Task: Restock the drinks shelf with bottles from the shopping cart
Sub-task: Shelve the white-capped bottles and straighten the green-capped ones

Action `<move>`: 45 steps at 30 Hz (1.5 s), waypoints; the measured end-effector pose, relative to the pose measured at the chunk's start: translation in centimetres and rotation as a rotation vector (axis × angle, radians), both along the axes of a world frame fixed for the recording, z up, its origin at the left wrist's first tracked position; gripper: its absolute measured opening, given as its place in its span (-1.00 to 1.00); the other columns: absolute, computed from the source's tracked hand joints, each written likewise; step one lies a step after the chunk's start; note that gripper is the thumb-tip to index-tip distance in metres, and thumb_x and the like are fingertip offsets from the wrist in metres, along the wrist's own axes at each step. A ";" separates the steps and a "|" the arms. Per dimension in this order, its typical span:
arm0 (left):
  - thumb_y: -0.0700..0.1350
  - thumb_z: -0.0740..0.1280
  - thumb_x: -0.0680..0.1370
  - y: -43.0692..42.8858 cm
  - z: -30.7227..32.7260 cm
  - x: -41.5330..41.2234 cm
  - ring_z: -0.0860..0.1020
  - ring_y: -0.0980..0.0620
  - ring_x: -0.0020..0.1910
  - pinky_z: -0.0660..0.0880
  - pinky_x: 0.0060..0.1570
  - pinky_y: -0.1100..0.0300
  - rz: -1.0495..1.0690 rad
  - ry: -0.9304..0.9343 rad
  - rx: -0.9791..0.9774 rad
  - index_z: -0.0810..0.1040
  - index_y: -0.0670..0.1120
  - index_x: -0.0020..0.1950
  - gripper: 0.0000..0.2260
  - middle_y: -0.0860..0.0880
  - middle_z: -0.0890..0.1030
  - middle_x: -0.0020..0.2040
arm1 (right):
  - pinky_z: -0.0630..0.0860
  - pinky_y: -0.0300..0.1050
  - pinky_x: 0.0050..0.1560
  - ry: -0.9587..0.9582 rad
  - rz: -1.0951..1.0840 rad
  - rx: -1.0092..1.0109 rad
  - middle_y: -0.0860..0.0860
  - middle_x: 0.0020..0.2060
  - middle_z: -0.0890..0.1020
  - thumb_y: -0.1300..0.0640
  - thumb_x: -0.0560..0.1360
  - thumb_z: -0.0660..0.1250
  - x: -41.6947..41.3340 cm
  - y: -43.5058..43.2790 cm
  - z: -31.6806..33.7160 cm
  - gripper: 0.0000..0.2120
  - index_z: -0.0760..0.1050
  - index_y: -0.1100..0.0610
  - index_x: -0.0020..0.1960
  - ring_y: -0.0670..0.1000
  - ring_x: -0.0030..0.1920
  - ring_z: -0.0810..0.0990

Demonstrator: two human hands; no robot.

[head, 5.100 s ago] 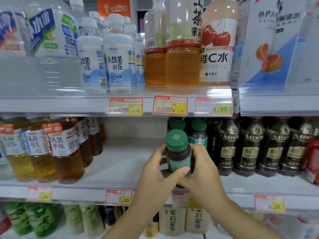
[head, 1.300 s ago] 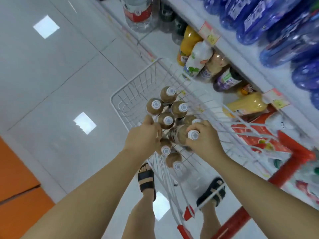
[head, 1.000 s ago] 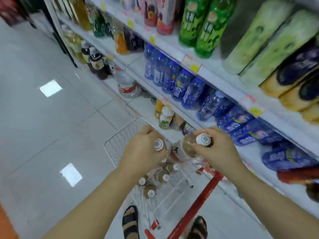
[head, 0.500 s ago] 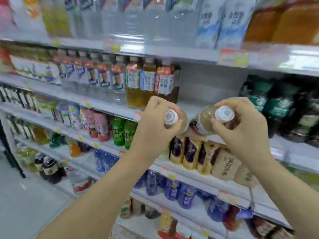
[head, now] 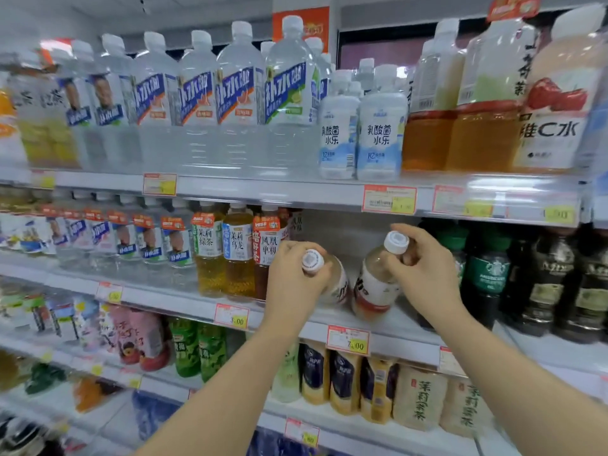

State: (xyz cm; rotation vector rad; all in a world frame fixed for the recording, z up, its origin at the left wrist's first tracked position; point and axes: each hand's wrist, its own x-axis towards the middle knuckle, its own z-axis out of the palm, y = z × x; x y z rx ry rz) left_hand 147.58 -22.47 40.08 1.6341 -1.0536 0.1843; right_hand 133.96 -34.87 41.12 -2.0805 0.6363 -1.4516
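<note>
- Left hand (head: 292, 278) curls tight around a white-capped bottle (head: 332, 278), tilted over the shelf gap.
- Right hand (head: 424, 268) pinches the second bottle (head: 375, 284) at its neck.
- White shelf (head: 388, 320), tea bottles (head: 237, 251) left, dark coffee bottles (head: 556, 284) right.

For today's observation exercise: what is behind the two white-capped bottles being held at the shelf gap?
Behind the left bottle and right bottle only the bare pale shelf back wall shows. The left hand and right hand cover whatever lies lower behind.
</note>
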 end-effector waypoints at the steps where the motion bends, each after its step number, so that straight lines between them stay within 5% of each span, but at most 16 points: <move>1: -0.17 0.41 0.43 -0.2 -0.2 0.3 0.44 0.29 -0.12 0.34 -0.10 0.56 0.002 0.030 -0.016 0.52 0.04 -0.06 -0.84 0.04 0.47 0.02 | 0.39 -0.39 -0.21 -0.016 -0.002 0.032 -0.01 -0.18 0.55 0.23 0.41 0.39 0.6 -0.6 -0.1 -0.65 0.49 -0.01 0.16 -0.11 -0.25 0.46; 4: -0.17 0.40 0.42 -0.7 -0.4 0.7 0.47 0.26 -0.10 0.53 -0.03 0.18 -0.002 0.135 -0.080 0.54 0.07 -0.06 -0.82 0.11 0.49 -0.02 | 0.49 -0.11 0.00 -0.052 -0.061 0.088 0.06 -0.03 0.57 0.13 0.45 0.34 2.8 -2.6 -0.6 -0.63 0.44 0.05 0.25 0.02 0.02 0.52; 9: -0.10 0.42 0.44 -1.5 0.2 1.1 0.46 0.30 -0.08 0.36 -0.09 0.41 0.014 0.140 -0.096 0.52 0.10 -0.02 -0.82 0.14 0.51 -0.02 | 0.42 0.02 0.19 0.097 -0.105 0.192 0.01 0.12 0.49 0.03 0.30 0.49 5.2 -3.4 -3.1 -0.27 0.25 0.03 0.38 0.06 0.24 0.38; 11: -0.07 0.43 0.44 -1.8 0.4 1.2 0.49 0.24 -0.05 0.41 -0.02 0.32 0.012 0.150 -0.102 0.50 0.13 -0.03 -0.82 0.12 0.54 -0.02 | 0.43 -0.01 0.16 0.144 -0.084 0.227 0.01 0.19 0.50 0.09 0.25 0.55 5.2 -3.8 -4.8 -0.21 0.24 0.00 0.37 0.08 0.23 0.43; 16: -0.04 0.44 0.44 -2.8 1.2 1.6 0.50 0.16 0.02 0.49 0.11 0.14 0.028 0.145 -0.110 0.51 0.13 0.06 -0.76 0.11 0.55 0.05 | 0.38 -0.18 0.05 0.135 0.013 0.316 0.06 0.14 0.53 0.26 0.36 0.47 4.9 -5.5 -5.5 -0.40 0.31 0.11 0.32 0.01 0.11 0.49; 19: -0.02 0.45 0.43 -3.8 1.2 1.5 0.51 0.12 0.05 0.50 0.13 0.08 0.010 0.146 -0.121 0.53 0.12 0.12 -0.71 0.12 0.54 0.04 | 0.27 -0.26 0.21 0.146 -0.086 0.139 0.10 0.26 0.43 0.30 0.42 0.38 4.3 -4.9 -5.5 -0.43 0.29 0.14 0.38 0.04 0.28 0.42; 22: 0.02 0.45 0.42 -4.9 0.8 1.3 0.51 0.08 0.11 0.48 0.16 0.02 -0.015 0.186 -0.166 0.54 0.11 0.13 -0.70 0.13 0.57 0.04 | 0.24 -0.29 0.28 0.122 -0.004 -0.042 -0.11 0.30 0.37 0.19 0.42 0.41 4.0 -1.6 -6.0 -0.38 0.27 0.04 0.42 -0.19 0.27 0.33; 25: -0.04 0.45 0.43 -5.9 0.9 0.9 0.56 0.13 0.05 0.50 0.15 0.05 -0.096 0.307 -0.217 0.57 0.03 0.10 -0.74 0.09 0.62 0.01 | 0.35 -0.36 0.21 0.183 0.280 0.055 -0.25 0.25 0.43 0.11 0.34 0.48 5.3 0.0 -6.5 -0.31 0.24 -0.17 0.35 -0.28 0.25 0.40; 28: -0.08 0.43 0.46 -7.0 0.9 1.2 0.54 0.25 0.01 0.49 0.14 0.19 -0.160 0.301 -0.213 0.54 0.00 0.16 -0.72 0.12 0.60 0.02 | 0.39 -0.49 0.01 0.187 0.254 0.145 -0.25 0.09 0.53 0.15 0.34 0.49 6.4 -1.1 -6.2 -0.40 0.30 -0.14 0.26 -0.23 0.15 0.51; 31: -0.09 0.43 0.46 -7.6 -1.0 2.4 0.46 0.32 0.08 0.42 0.13 0.38 -0.180 0.257 -0.072 0.38 0.03 0.34 -0.52 0.14 0.49 0.17 | 0.42 -0.36 0.04 0.221 0.181 0.164 -0.19 0.07 0.56 0.09 0.37 0.47 7.0 -2.2 -6.4 -0.42 0.33 -0.03 0.32 -0.18 0.10 0.53; 34: -0.10 0.44 0.43 -7.7 -4.4 3.3 0.44 0.13 0.25 0.43 0.27 0.03 -0.181 0.269 0.066 0.24 0.14 0.42 -0.36 0.10 0.43 0.29 | 0.45 -0.27 0.07 0.276 0.114 0.170 -0.15 0.05 0.55 0.18 0.39 0.44 6.8 -2.7 -7.0 -0.47 0.36 0.00 0.30 -0.12 0.07 0.56; 38: -0.14 0.46 0.40 -7.7 -7.2 3.6 0.36 0.12 0.32 0.34 0.33 0.01 -0.168 0.184 0.140 0.11 0.17 0.47 -0.22 0.08 0.38 0.34 | 0.51 -0.28 -0.06 0.160 -0.099 0.200 -0.04 0.10 0.46 0.24 0.39 0.43 4.7 -3.6 -7.5 -0.54 0.39 0.07 0.24 -0.13 -0.10 0.55; 42: -0.16 0.46 0.41 -9.4 -6.9 4.2 0.39 0.10 0.30 0.36 0.30 0.08 -0.182 0.136 0.199 -0.01 0.10 0.51 -0.15 0.06 0.40 0.34 | 0.43 0.08 0.20 0.262 -0.185 0.364 0.12 0.21 0.41 0.16 0.32 0.50 5.3 -6.5 -7.4 -0.19 0.13 0.15 0.43 0.14 0.22 0.45; 45: -0.15 0.48 0.39 -11.6 -6.4 4.6 0.42 0.06 0.27 0.39 0.24 0.09 -0.127 0.157 0.214 0.07 0.03 0.48 -0.20 0.03 0.43 0.29 | 0.45 0.07 0.13 0.317 -0.151 0.453 0.17 0.14 0.49 0.19 0.36 0.45 7.5 -8.1 -6.9 -0.36 0.17 0.21 0.31 0.18 0.19 0.48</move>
